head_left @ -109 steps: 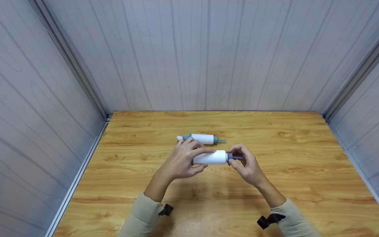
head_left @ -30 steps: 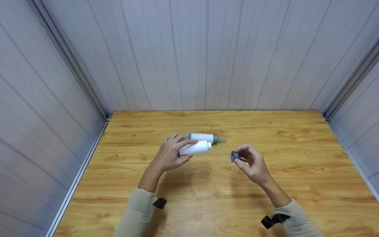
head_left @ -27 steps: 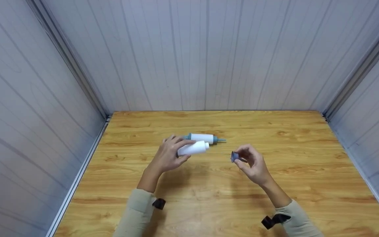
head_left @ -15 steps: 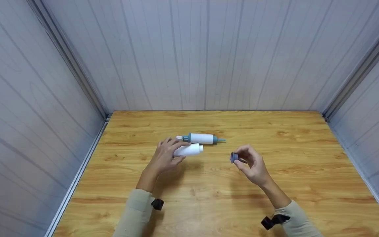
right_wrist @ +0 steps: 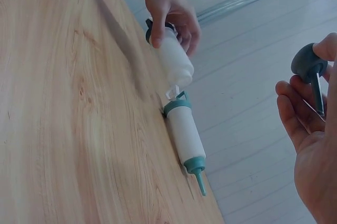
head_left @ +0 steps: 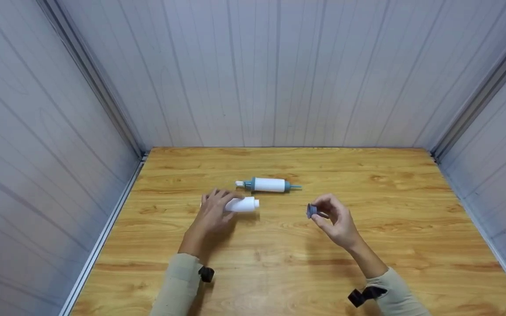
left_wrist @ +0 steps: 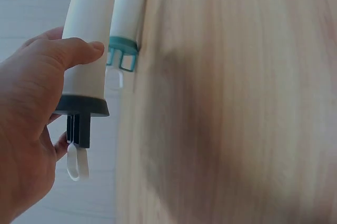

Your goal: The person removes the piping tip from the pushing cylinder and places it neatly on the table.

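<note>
My left hand (head_left: 212, 213) grips a white squeeze bottle (head_left: 242, 204), its bare neck facing right. In the left wrist view, the thumb lies across the bottle (left_wrist: 87, 24), and a dark base piece (left_wrist: 81, 105) with a white loop sits on the end nearer the wrist. My right hand (head_left: 338, 223) pinches a dark grey-blue nozzle cap (head_left: 312, 210) between thumb and fingers, its wide end facing the bottle. The cap's narrow spout (right_wrist: 317, 92) shows in the right wrist view. Bottle and cap are apart, both held close over the wooden table (head_left: 288, 254).
Behind the hands, a second white bottle (head_left: 269, 184) with teal ends lies on its side, its teal spout pointing right. Pale panel walls (head_left: 253, 74) enclose the table at the back and both sides.
The nozzle cap was on the bottle at first; now it is off. My left hand has drawn the bottle leftward and lower, uncovering the teal bottle. The right hand has hardly moved lately.
</note>
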### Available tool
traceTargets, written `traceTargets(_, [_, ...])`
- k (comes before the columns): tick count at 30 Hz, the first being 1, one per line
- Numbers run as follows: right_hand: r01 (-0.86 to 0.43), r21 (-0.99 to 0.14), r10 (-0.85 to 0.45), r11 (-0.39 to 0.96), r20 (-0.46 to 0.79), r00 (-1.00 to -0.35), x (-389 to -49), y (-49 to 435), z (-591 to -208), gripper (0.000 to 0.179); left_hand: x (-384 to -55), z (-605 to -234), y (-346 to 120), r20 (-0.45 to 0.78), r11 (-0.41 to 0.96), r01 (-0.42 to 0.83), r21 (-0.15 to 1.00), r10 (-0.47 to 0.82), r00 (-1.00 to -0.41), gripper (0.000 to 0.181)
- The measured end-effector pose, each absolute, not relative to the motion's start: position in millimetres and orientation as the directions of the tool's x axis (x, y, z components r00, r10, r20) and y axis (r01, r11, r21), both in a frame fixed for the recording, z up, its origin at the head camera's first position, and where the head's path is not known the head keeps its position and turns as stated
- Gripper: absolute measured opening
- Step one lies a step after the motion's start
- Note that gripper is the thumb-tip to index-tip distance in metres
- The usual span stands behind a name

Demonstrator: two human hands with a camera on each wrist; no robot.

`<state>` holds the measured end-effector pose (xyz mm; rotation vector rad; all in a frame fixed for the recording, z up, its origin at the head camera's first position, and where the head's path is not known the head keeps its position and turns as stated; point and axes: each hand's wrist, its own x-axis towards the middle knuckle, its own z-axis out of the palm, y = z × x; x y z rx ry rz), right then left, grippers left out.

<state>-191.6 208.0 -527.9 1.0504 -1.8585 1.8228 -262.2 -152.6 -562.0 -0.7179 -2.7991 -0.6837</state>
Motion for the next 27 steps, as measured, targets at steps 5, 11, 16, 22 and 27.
traceTargets(5, [-0.686,-0.722,-0.273,-0.088,0.680,-0.681,-190,209,-528,0.031,-262,-568,-158,0.220,0.795,0.453,0.404,0.396,-0.891,0.046])
traceTargets(11, [-0.689,-0.718,-0.280,-0.097,0.684,-0.673,-191,209,-529,0.031,-262,-574,-161,0.154,0.817,0.409,0.405,0.380,-0.912,0.045])
traceTargets(16, [-0.692,-0.715,-0.273,-0.102,0.689,-0.671,-191,209,-529,0.030,-261,-575,-160,0.127,0.824,0.406,0.396,0.389,-0.913,0.044])
traceTargets(22, [-0.691,-0.714,-0.275,-0.111,0.690,-0.669,-190,209,-530,0.031,-260,-577,-159,0.091,0.829,0.393,0.398,0.391,-0.916,0.043])
traceTargets(27, [-0.692,-0.713,-0.272,-0.111,0.692,-0.669,-189,209,-531,0.032,-260,-578,-158,0.076,0.831,0.389,0.397,0.393,-0.916,0.043])
